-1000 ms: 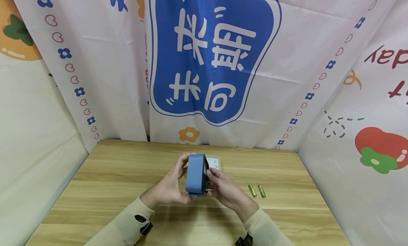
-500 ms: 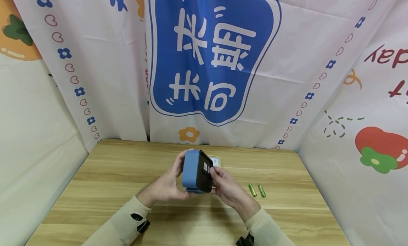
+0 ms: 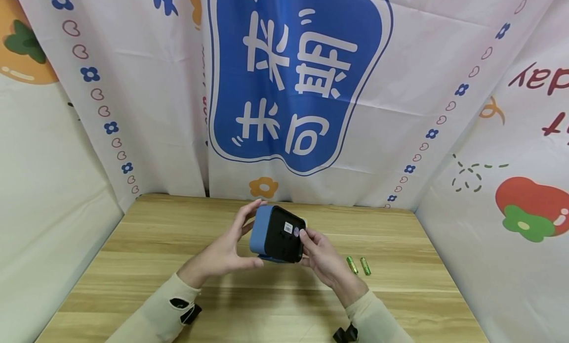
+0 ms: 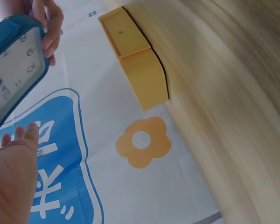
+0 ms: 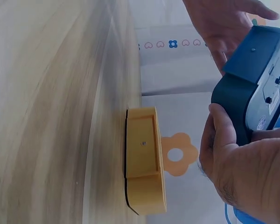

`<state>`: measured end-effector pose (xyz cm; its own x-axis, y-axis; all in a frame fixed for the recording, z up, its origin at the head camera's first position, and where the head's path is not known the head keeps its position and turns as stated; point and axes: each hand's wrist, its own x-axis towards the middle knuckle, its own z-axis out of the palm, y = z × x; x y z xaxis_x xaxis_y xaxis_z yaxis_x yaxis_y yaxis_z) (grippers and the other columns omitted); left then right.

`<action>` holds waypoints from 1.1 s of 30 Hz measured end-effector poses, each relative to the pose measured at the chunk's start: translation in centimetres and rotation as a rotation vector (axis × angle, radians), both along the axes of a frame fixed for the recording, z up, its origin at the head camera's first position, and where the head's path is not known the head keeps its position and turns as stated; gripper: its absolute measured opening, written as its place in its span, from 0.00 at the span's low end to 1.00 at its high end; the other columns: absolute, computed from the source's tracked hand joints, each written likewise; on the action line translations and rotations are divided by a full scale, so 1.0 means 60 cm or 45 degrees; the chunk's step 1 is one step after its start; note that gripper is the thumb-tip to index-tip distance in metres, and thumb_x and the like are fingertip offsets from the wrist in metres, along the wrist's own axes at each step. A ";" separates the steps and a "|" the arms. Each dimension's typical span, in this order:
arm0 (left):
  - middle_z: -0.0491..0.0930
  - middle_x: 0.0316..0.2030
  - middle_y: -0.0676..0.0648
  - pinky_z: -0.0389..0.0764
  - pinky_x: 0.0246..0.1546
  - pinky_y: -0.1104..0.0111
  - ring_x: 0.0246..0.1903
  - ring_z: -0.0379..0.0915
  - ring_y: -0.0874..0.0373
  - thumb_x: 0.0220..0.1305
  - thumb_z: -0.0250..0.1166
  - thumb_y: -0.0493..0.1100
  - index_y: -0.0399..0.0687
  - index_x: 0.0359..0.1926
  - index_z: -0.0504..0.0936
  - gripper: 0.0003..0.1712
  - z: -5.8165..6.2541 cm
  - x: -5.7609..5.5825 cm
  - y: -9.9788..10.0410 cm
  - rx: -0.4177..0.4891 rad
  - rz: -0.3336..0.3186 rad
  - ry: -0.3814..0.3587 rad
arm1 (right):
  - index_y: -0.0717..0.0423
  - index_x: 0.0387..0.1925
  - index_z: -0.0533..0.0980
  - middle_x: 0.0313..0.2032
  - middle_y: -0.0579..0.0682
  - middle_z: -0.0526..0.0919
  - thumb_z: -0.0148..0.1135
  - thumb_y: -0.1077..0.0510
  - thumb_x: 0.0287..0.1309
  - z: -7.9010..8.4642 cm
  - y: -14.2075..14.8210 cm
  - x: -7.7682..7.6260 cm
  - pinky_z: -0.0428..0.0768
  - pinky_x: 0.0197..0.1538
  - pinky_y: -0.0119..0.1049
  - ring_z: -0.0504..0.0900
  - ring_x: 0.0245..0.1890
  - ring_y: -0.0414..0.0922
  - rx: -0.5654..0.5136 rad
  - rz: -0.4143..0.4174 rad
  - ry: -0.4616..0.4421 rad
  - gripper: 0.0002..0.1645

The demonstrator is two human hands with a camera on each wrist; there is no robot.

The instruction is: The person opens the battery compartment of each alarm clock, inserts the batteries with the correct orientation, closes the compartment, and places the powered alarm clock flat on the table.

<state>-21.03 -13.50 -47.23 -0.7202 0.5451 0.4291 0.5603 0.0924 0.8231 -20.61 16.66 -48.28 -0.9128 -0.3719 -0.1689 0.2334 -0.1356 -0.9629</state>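
Observation:
My right hand (image 3: 324, 256) grips a blue square alarm clock (image 3: 284, 236) by one edge, its thumb on the black back and fingers on the far side. The clock is raised over the table, back turned toward the head camera, with small labels and knobs on that back. In the left wrist view the white dial (image 4: 23, 70) with numerals shows. My left hand (image 3: 218, 254) stands beside the clock's left side, thumb and fingers spread. The left wrist view shows a gap between these fingers (image 4: 30, 133) and the clock.
Behind the blue clock stands a yellow clock (image 5: 142, 161) on the wooden table (image 3: 146, 264), mostly hidden in the head view. Two green batteries, a left one (image 3: 352, 265) and a right one (image 3: 365, 266), lie right of my right hand. Printed cloth (image 3: 169, 110) hangs around the table.
The blue clock has turned from showing its side to showing its black back. My left hand has loosened from it and shifted left, while the right hand keeps its grip.

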 end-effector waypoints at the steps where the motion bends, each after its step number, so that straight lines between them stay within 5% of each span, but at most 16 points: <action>1: 0.50 0.96 0.41 0.67 0.93 0.56 0.93 0.52 0.40 0.73 0.85 0.48 0.54 0.98 0.43 0.71 0.001 0.001 -0.001 -0.005 0.010 0.002 | 0.72 0.89 0.60 0.69 0.51 0.88 0.48 0.49 0.98 0.000 0.001 -0.001 0.95 0.56 0.34 0.91 0.61 0.37 0.014 -0.009 0.007 0.38; 5: 0.53 0.94 0.36 0.68 0.88 0.29 0.91 0.55 0.28 0.89 0.68 0.51 0.53 0.97 0.48 0.51 0.006 0.008 0.001 -0.007 0.092 -0.067 | 0.70 0.88 0.64 0.72 0.59 0.85 0.49 0.49 0.98 0.001 0.006 -0.001 0.94 0.54 0.34 0.90 0.62 0.40 0.086 -0.073 0.016 0.36; 7: 0.57 0.93 0.35 0.69 0.86 0.25 0.90 0.59 0.26 0.92 0.61 0.48 0.54 0.96 0.52 0.44 0.012 0.014 0.005 -0.001 0.155 -0.128 | 0.69 0.87 0.65 0.75 0.63 0.83 0.50 0.49 0.98 0.002 0.008 -0.001 0.94 0.54 0.36 0.89 0.65 0.44 0.124 -0.105 0.027 0.35; 14: 0.70 0.86 0.31 0.84 0.81 0.37 0.82 0.75 0.28 0.95 0.58 0.49 0.45 0.91 0.65 0.34 0.035 0.027 0.010 -0.026 0.350 -0.293 | 0.67 0.87 0.67 0.78 0.71 0.79 0.51 0.49 0.98 0.005 0.012 0.000 0.96 0.59 0.44 0.84 0.77 0.59 0.219 -0.178 0.088 0.35; 23: 0.74 0.82 0.29 0.93 0.71 0.48 0.78 0.81 0.32 0.88 0.70 0.50 0.48 0.91 0.66 0.41 0.040 0.033 0.015 -0.080 0.360 -0.534 | 0.70 0.79 0.75 0.70 0.68 0.85 0.56 0.54 0.95 0.005 0.009 0.002 0.99 0.54 0.44 0.89 0.65 0.52 0.288 -0.288 0.166 0.28; 33: 0.84 0.74 0.27 0.95 0.68 0.51 0.72 0.88 0.35 0.87 0.70 0.47 0.43 0.90 0.65 0.41 0.022 0.028 0.015 -0.095 0.338 -0.568 | 0.69 0.78 0.77 0.70 0.68 0.85 0.59 0.54 0.94 0.008 0.010 0.006 0.98 0.52 0.43 0.89 0.61 0.49 0.348 -0.309 0.186 0.27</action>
